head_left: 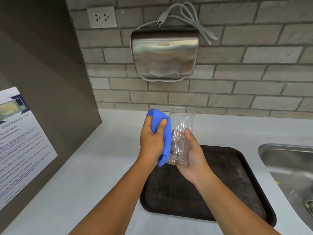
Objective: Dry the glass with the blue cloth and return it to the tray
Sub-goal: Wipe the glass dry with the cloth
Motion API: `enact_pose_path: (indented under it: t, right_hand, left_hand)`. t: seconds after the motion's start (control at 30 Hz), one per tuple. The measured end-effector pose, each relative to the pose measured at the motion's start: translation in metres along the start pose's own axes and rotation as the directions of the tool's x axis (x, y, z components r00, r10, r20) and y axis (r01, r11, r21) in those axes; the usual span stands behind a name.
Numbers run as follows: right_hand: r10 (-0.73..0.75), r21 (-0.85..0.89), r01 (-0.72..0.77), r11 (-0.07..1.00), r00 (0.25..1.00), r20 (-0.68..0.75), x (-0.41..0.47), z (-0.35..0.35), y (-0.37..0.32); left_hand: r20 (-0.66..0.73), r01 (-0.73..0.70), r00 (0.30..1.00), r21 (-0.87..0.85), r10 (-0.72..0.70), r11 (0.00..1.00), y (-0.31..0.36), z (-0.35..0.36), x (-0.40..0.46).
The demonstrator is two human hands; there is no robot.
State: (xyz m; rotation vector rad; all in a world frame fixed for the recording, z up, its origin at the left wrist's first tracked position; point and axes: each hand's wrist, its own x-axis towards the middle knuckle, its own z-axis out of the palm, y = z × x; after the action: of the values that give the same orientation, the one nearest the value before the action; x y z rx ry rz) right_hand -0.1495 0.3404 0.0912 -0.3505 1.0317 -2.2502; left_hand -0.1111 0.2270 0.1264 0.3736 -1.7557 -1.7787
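A clear drinking glass (182, 122) is held upright in the air above the far edge of a dark brown tray (233, 180). My right hand (192, 158) grips the glass from below and the right side, thumb against its front. My left hand (152, 141) clutches a bunched blue cloth (165, 141) and presses it against the left side of the glass. The cloth hangs down past the base of the glass. The tray lies flat on the white counter with nothing on it.
A steel sink (291, 170) sits to the right of the tray. On the brick wall hang a metal hand dryer (164, 53) with a loose cord and a wall socket (101, 17). A printed notice (20, 141) is stuck on the dark panel at left.
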Motion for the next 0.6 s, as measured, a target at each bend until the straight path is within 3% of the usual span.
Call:
enact_pose_path:
  t: [0.17, 0.27, 0.33, 0.47, 0.6]
  right_hand:
    - [0.008, 0.005, -0.008, 1.000, 0.998, 0.060, -0.002, -0.004, 0.000]
    - [0.010, -0.054, -0.008, 0.999, 0.999, 0.042, -0.004, -0.002, 0.000]
    - [-0.017, -0.078, 0.017, 0.997, 1.000, 0.009, -0.005, 0.002, -0.001]
    - [-0.053, -0.100, 0.054, 0.994, 0.998, 0.015, -0.007, 0.010, -0.004]
    - [0.009, -0.073, -0.005, 0.997, 0.999, 0.052, -0.013, 0.011, -0.006]
  left_hand:
    - [-0.010, 0.097, 0.995, -0.037, -0.097, 0.995, -0.003, -0.005, -0.001]
    - [-0.043, -0.054, 0.998, 0.028, 0.055, 0.998, 0.005, -0.007, -0.004]
    - [0.009, -0.171, 0.985, 0.092, 0.171, 0.981, 0.013, -0.005, -0.009]
    - [0.066, -0.263, 0.965, 0.224, 0.254, 0.938, 0.023, 0.000, -0.013]
    - [0.034, -0.163, 0.986, 0.056, 0.162, 0.985, 0.030, -0.003, -0.003]
